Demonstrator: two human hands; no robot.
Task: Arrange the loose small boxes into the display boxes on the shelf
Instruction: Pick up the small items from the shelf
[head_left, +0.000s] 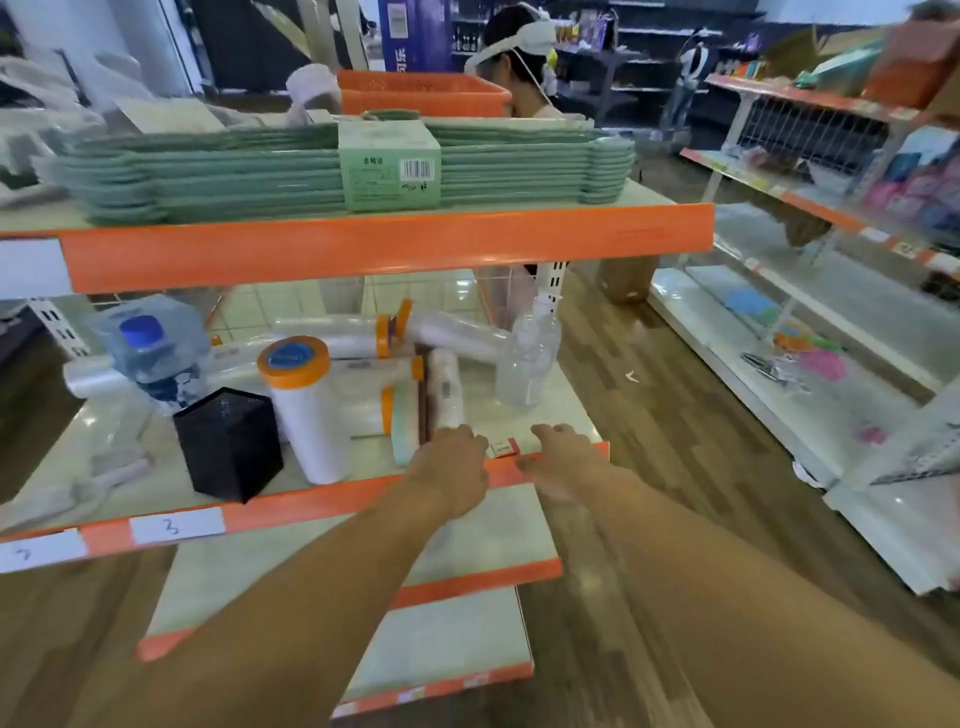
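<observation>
Left hand (451, 462) reaches over the orange front edge of the middle shelf (332, 501), fingers curled downward at the small box (504, 447), a red-and-white carton lying flat on the shelf just behind the edge strip; contact likely at the box's left end, but whether the fingers actually grip it cannot be told. Right hand (563, 457) sits just right of the same box, fingers bent over the shelf lip, grasp likewise not resolvable; slight motion blur on this hand. Box lies between the two hands. Directly behind left hand: pale green flat pack (405, 426) standing on edge, touching a lying roll with barcode (445, 387). Further left: upright white roll with orange cap (306, 410), then black mesh pen holder (228, 444). Behind right hand: clear pump bottle (530, 353), upright. Far left: water bottle with blue cap (150, 353). Upper shelf carries stacked green hangers (208, 176) banded by a green label
</observation>
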